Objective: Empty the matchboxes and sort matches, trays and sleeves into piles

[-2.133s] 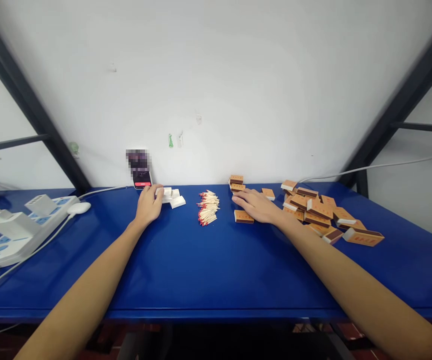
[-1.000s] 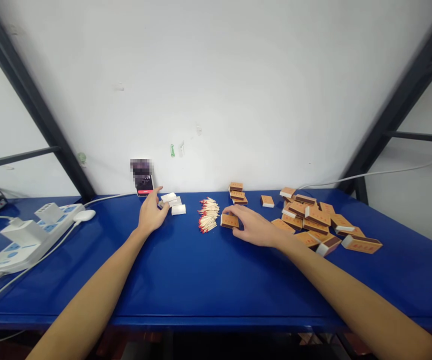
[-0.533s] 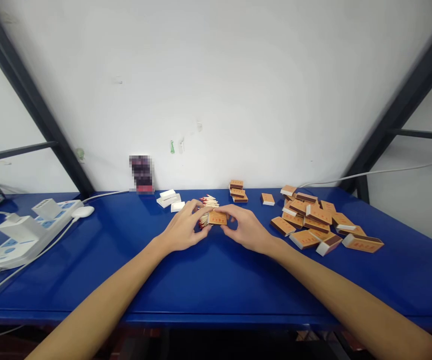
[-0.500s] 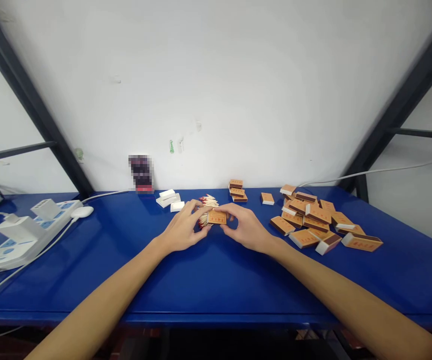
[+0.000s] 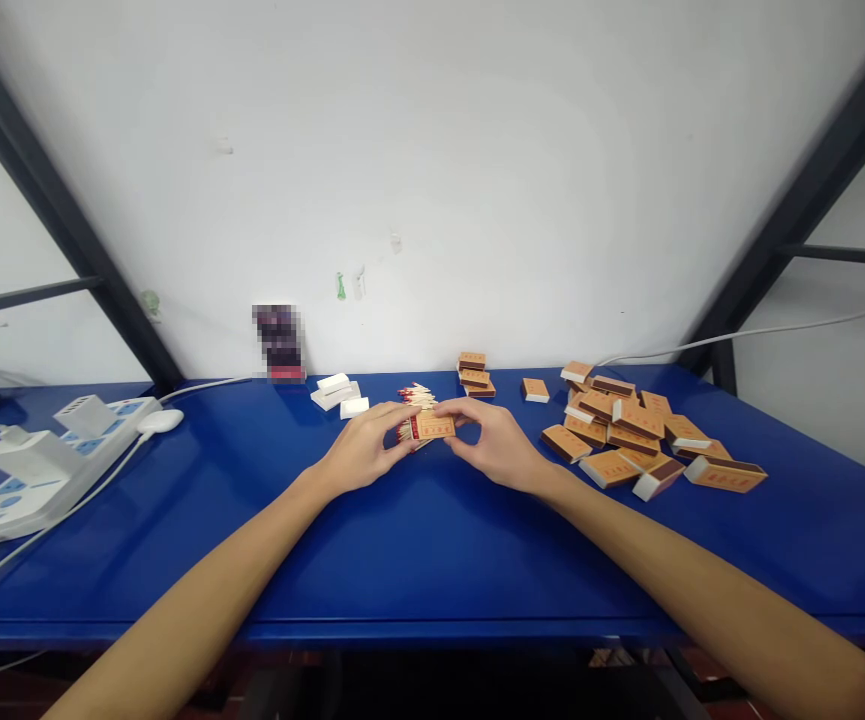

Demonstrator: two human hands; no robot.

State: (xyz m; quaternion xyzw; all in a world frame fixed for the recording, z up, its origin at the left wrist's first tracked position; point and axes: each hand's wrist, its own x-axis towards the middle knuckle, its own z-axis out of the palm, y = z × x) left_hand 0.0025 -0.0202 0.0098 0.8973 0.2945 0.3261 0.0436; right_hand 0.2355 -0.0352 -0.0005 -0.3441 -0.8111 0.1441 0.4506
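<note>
A tan matchbox (image 5: pixel 436 427) with a printed top is held just above the blue table, between my two hands. At its left end a dark red band shows; whether this is match heads or the box's edge I cannot tell. The curled fingers and thumb of my left hand (image 5: pixel 368 443) close on that end. My right hand (image 5: pixel 498 446) pinches the box from the right, index finger along its far edge and thumb near the front. Loose matches (image 5: pixel 418 396) with red heads lie in a pile behind and left of the box, partly hidden by my hands.
White empty-looking trays (image 5: pixel 337 393) lie to the back left. A small matchbox stack (image 5: pixel 476 377) and a single matchbox (image 5: pixel 535 390) stand behind my right hand. A large heap of matchboxes (image 5: pixel 631 425) spreads at right. A power strip (image 5: pixel 49 475) with cables occupies the left.
The matchbox has turned slightly, and a dark red band now shows at its left end. My right index finger has moved left along its far edge.
</note>
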